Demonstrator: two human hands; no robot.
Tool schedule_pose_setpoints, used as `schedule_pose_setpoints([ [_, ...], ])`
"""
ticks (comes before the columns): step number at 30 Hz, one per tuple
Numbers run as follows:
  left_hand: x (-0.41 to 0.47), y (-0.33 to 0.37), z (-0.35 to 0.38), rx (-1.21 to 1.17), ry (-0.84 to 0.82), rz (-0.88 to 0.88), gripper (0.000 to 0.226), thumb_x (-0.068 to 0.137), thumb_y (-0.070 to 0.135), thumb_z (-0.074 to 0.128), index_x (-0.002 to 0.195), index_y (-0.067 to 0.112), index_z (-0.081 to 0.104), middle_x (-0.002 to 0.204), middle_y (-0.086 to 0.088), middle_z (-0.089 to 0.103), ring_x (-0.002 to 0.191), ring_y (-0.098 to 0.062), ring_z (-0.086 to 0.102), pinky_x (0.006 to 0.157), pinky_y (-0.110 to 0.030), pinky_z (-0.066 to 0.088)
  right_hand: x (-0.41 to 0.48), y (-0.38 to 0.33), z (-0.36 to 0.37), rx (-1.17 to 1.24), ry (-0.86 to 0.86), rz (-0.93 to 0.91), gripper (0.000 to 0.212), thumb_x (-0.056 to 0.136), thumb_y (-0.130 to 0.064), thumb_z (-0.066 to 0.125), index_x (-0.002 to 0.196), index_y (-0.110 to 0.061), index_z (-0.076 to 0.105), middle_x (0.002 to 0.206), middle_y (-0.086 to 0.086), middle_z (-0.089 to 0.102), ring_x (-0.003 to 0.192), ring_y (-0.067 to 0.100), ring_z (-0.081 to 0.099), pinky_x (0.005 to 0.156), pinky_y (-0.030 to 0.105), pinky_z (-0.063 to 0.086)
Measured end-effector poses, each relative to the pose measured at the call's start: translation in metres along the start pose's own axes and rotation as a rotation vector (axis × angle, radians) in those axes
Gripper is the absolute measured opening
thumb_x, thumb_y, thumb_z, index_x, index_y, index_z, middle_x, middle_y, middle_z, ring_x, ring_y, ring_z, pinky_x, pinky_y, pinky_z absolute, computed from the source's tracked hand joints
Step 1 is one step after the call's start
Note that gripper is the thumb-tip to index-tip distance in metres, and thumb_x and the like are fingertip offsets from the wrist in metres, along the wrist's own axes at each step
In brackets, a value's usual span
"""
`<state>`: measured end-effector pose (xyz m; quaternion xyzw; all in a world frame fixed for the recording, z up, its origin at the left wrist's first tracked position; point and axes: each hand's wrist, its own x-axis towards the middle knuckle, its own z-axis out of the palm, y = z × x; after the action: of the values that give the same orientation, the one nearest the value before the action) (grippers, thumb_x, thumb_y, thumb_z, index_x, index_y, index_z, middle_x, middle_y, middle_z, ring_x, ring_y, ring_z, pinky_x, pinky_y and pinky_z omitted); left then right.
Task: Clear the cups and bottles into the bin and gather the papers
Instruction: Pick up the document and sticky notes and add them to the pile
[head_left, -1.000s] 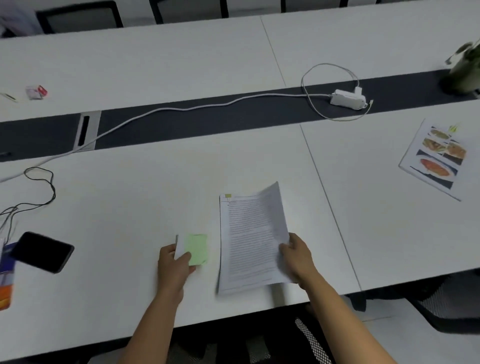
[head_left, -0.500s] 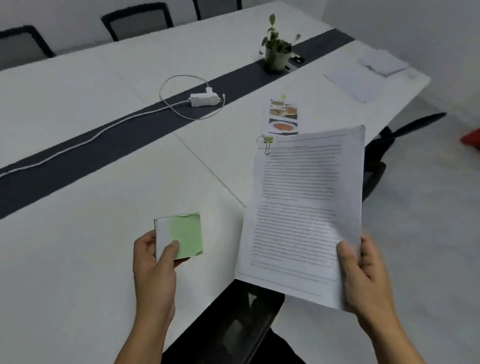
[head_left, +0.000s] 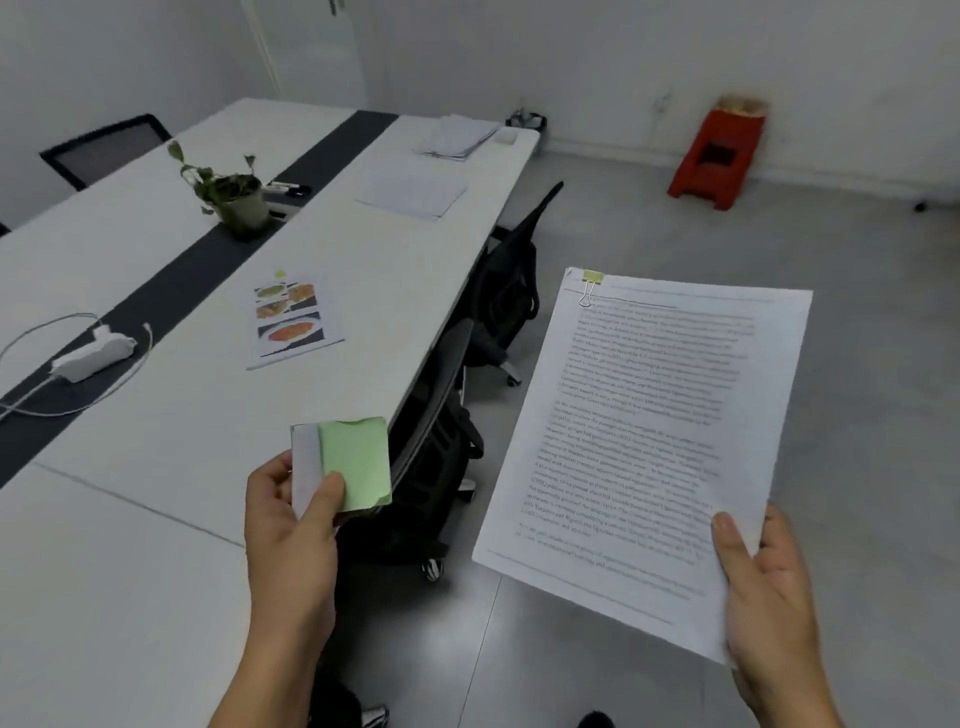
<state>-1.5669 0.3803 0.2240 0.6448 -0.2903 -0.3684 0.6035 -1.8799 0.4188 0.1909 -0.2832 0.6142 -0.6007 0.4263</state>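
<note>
The left hand (head_left: 291, 525) has its thumb and fingers (head_left: 326, 493) closed narrowly on the lower edge of a small pad of pale green sticky notes with a white spine (head_left: 348, 462), held upright over the near edge of the long white desk (head_left: 156, 597). The right hand (head_left: 769, 582) pinches the lower right corner of a clipped sheaf of white printed pages (head_left: 649, 441), thumb on top and the other fingers hidden beneath; the sheaf hangs out over the grey floor (head_left: 857, 364), well clear of the desk, its long axis running away from the body, a small yellow-green binder clip (head_left: 591, 283) at its far left corner.

The papers left to gather all lie ahead and to the left of both hands, along the desk. Nearest is a glossy sheet with food photographs (head_left: 291, 319), its long axis roughly along the desk; the left hand is the closer one. Further on lies a plain white sheet (head_left: 413, 195), then a loose stack of white pages (head_left: 457, 136) near the far end.

Both hands being full, the next pickup probably calls for first combining pad and sheaf in one hand. No cups, bottles or bin show here.
</note>
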Motion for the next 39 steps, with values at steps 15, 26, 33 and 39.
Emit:
schedule_pose_setpoints([
  [15,0.028,0.024,0.266,-0.01,0.035,0.073,0.028,0.096,0.007,0.059,0.116,0.025,0.053,0.11,0.006,0.062,0.101,-0.018,0.064,0.092,-0.046,0.053,0.269,-0.07,-0.052,-0.012,-0.139,0.057,0.025,0.104,-0.013,0.046,0.125,-0.017,0.059,0.114,-0.005,0.074,0.1,0.013,0.072,0.08,0.024,0.059],
  [26,0.225,0.031,0.503,-0.018,-0.038,-0.021,0.031,0.08,0.026,0.062,0.11,0.035,0.056,0.109,0.006,0.065,0.095,-0.018,0.066,0.083,-0.048,0.052,0.542,-0.108,0.007,-0.154,0.021,0.036,0.024,0.104,-0.021,0.048,0.125,-0.025,0.058,0.106,-0.013,0.072,0.093,0.006,0.07,0.078,0.03,0.053],
  [33,0.341,0.071,0.67,0.033,-0.157,0.071,0.028,0.087,0.017,0.065,0.109,0.032,0.055,0.104,0.012,0.064,0.104,-0.022,0.065,0.092,-0.053,0.054,0.707,-0.156,0.04,-0.084,0.113,-0.049,0.029,0.104,-0.015,0.048,0.111,-0.04,0.06,0.102,-0.029,0.07,0.091,-0.01,0.066,0.08,0.021,0.047],
  [39,0.434,0.048,0.817,0.061,-0.125,0.058,0.029,0.095,0.002,0.058,0.119,0.017,0.053,0.107,0.004,0.064,0.101,-0.025,0.065,0.082,-0.041,0.057,0.882,-0.149,0.056,-0.069,0.07,-0.017,0.029,0.104,-0.014,0.046,0.11,-0.04,0.059,0.097,-0.032,0.07,0.088,-0.013,0.065,0.08,0.019,0.046],
])
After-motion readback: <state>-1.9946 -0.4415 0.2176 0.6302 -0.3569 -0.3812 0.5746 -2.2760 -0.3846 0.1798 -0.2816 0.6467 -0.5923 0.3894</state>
